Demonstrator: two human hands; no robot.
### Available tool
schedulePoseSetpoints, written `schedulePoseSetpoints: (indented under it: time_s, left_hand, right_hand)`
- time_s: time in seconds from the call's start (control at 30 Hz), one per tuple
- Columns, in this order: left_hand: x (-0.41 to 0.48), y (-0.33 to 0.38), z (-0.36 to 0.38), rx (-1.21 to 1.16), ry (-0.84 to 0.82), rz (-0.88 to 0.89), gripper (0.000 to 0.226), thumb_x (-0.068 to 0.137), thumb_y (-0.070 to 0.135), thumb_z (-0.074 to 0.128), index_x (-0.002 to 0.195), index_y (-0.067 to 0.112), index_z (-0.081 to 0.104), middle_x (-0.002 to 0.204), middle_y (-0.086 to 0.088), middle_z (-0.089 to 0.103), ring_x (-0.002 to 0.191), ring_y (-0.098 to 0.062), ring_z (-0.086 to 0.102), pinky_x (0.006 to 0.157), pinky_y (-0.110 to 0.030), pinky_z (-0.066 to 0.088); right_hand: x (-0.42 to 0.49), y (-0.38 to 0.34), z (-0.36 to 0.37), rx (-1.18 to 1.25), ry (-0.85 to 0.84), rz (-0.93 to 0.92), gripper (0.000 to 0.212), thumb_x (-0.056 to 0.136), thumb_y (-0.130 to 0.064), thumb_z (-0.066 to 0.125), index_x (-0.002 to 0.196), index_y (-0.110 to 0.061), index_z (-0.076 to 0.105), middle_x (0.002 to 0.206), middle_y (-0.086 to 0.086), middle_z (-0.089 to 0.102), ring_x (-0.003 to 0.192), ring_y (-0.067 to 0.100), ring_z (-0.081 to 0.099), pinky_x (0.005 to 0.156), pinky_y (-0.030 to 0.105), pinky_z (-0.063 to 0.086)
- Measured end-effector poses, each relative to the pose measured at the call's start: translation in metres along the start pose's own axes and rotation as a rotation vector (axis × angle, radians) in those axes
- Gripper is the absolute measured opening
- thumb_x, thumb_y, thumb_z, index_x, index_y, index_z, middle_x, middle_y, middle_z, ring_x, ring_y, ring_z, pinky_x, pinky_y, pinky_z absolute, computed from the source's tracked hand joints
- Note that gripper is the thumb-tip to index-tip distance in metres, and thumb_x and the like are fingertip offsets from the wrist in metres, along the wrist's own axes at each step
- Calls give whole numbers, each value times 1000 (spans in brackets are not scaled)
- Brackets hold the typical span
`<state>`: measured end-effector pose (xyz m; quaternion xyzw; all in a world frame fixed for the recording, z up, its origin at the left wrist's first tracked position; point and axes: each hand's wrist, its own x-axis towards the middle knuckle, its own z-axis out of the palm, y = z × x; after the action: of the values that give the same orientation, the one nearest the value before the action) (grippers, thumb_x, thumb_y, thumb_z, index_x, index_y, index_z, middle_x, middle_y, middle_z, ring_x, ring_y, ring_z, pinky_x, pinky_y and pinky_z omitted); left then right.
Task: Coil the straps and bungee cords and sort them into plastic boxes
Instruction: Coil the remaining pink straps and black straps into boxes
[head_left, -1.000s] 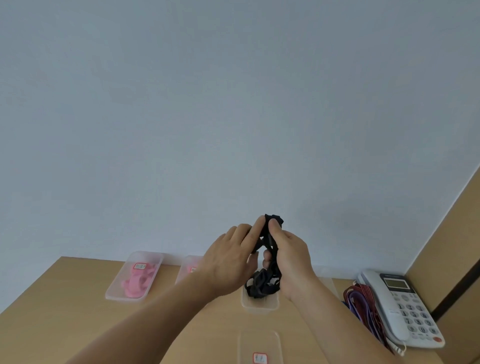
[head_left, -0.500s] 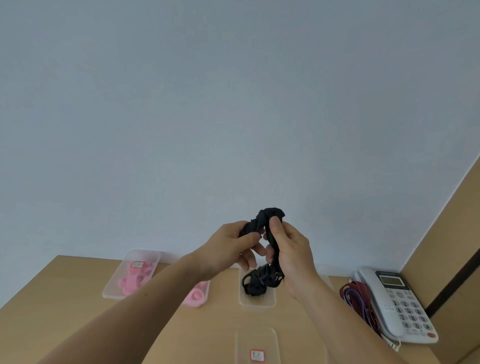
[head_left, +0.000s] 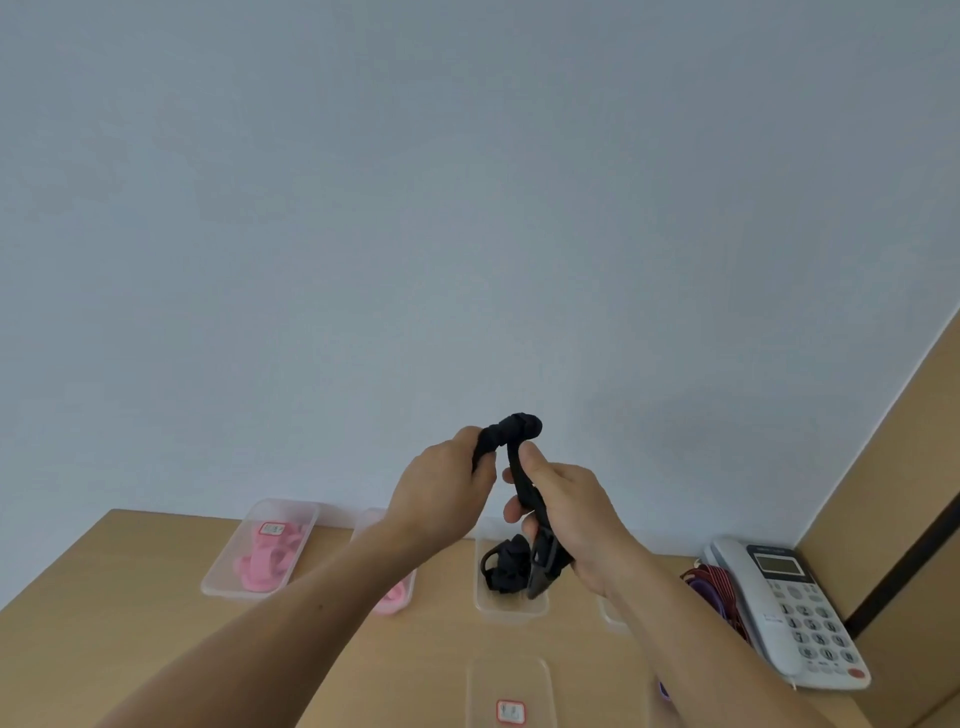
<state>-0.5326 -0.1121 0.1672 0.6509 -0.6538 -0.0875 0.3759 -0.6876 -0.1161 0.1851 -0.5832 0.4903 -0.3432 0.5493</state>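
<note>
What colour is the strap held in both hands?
The strap is black; head view.

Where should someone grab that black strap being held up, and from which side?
Probably on the flat webbing just below its folded top, one leg from each side. The black strap bends over in an arch there, so the left hand grips one leg and the right hand pinches the other. The buckle end hangs loose below the right hand, a bulkier, poorer hold.

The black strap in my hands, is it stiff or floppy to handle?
Probably floppy: the black strap bends sharply between the left hand and right hand. Its buckle dangles, so it may swing or uncoil if released.
</note>
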Motion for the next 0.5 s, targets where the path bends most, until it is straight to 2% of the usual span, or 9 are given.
schedulePoseSetpoints:
  time_s: [0.1,0.17,0.23,0.3,0.37,0.43,0.5]
  left_hand:
    - [3,-2,-2,-12,34,-17,18,101,29,43,97,17,56,61,5,55,49,-12,47,48,-26,34]
    - [8,-2,-6,-159,7,-55,18,100,29,45,94,16,56,68,0,61,51,-14,50,50,-31,43]
    - [11,-3,-9,-360,-19,-101,17,100,27,46,93,16,58,76,-2,66,49,-12,53,50,-29,48]
    - [12,-3,-11,-419,-19,-109,16,100,26,47,96,17,58,79,0,67,47,-9,54,48,-23,47]
    - [12,-5,-8,-288,-5,-66,17,100,28,46,97,16,58,72,2,63,48,-10,50,49,-29,45]
    - [10,-9,-2,-60,45,34,16,101,29,45,101,18,56,64,8,55,48,-7,46,47,-26,35]
    - [7,-12,2,142,117,167,15,100,27,48,108,19,59,71,6,56,51,-13,50,47,-26,32]
  right_hand:
    - [1,-1,-2,107,-84,25,44,96,-48,55,104,-7,69,71,3,68,51,13,49,56,27,40]
    - [1,1,-4,210,-123,1,30,95,-32,61,109,-6,68,77,4,70,53,13,49,55,27,39]
    - [1,5,-6,254,-91,-46,20,94,-22,62,111,-14,69,86,5,73,56,14,54,55,27,43]
    - [4,7,-5,233,-24,-58,17,94,-21,62,110,-22,70,89,6,74,57,16,57,55,28,45]
    - [6,8,1,182,-4,-25,18,97,-28,57,108,-22,70,79,5,70,52,16,51,53,27,41]
    - [6,7,6,147,-37,15,29,100,-40,50,107,-18,69,68,2,61,48,15,46,49,25,36]
    - [6,5,9,93,-54,25,45,99,-51,45,105,-12,66,62,0,57,47,15,46,47,23,38]
